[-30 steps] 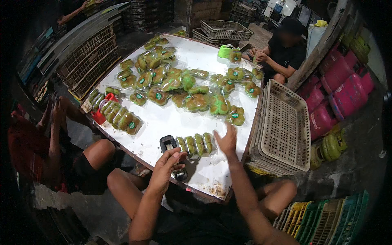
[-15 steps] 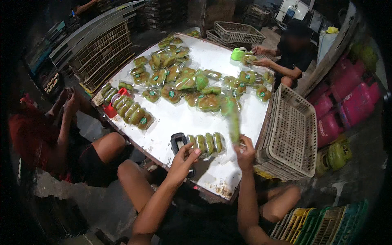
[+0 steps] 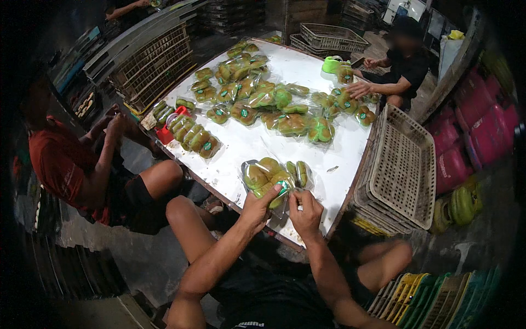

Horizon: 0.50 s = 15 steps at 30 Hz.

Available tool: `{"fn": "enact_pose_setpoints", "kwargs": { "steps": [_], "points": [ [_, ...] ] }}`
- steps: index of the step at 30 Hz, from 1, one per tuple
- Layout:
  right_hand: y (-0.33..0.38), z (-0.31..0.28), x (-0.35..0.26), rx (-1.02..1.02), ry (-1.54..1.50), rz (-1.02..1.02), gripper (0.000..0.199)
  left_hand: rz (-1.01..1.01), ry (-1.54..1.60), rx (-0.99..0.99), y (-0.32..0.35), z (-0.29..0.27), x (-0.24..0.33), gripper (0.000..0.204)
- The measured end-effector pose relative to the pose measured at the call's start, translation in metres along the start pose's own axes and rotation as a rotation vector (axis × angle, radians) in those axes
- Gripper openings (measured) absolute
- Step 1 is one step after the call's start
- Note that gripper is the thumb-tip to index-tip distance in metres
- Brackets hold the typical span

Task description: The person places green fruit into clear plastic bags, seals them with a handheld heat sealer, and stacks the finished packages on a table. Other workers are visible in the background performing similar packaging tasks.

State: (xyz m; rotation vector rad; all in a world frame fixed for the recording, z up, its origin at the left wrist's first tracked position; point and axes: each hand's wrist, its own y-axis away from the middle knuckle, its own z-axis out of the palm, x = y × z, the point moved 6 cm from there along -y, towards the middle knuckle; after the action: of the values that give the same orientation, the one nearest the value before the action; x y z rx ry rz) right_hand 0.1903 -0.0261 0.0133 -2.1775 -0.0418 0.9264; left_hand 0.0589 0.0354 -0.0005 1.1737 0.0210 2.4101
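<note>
Over the near part of the white table, a clear plastic bag of greenish-brown buns (image 3: 267, 169) with a green label is held up between my hands. My left hand (image 3: 258, 207) grips its near left side, the thumb pressed on the plastic by the label. At the bag's lower right edge, my right hand (image 3: 307, 213) has its fingers pinched together on the plastic. Just behind the held bag stands a row of packed buns (image 3: 301, 172), partly covered by it.
Many bagged buns (image 3: 244, 112) lie across the white table (image 3: 235, 156). A red tape dispenser (image 3: 164, 134) and a green one (image 3: 331, 64) stand near its sides. Stacked plastic crates (image 3: 402, 164) border the right edge. People sit at left (image 3: 71, 164) and far right (image 3: 402, 66).
My right hand has brought the bag of buns left and nearer. My left hand, earlier beside the row and black dispenser, now grips the bag too. The far person's hand has reached onto the bagged buns.
</note>
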Motion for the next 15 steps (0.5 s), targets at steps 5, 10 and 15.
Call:
{"fn": "enact_pose_setpoints", "kwargs": {
  "steps": [5,10,15],
  "points": [
    [-0.016,-0.008,0.006,-0.479,-0.386,0.287,0.052,-0.022,-0.134,0.044,-0.001,-0.018,0.021,0.051],
    [-0.036,-0.024,0.012,-0.273,-0.75,0.372,0.074,-0.069,-0.861,-0.406,0.017,0.008,0.016,0.052],
    [-0.029,-0.027,0.016,-0.53,-0.474,0.409,0.021,-0.294,-0.829,-0.583,0.026,0.007,-0.003,0.06]
  ]
}}
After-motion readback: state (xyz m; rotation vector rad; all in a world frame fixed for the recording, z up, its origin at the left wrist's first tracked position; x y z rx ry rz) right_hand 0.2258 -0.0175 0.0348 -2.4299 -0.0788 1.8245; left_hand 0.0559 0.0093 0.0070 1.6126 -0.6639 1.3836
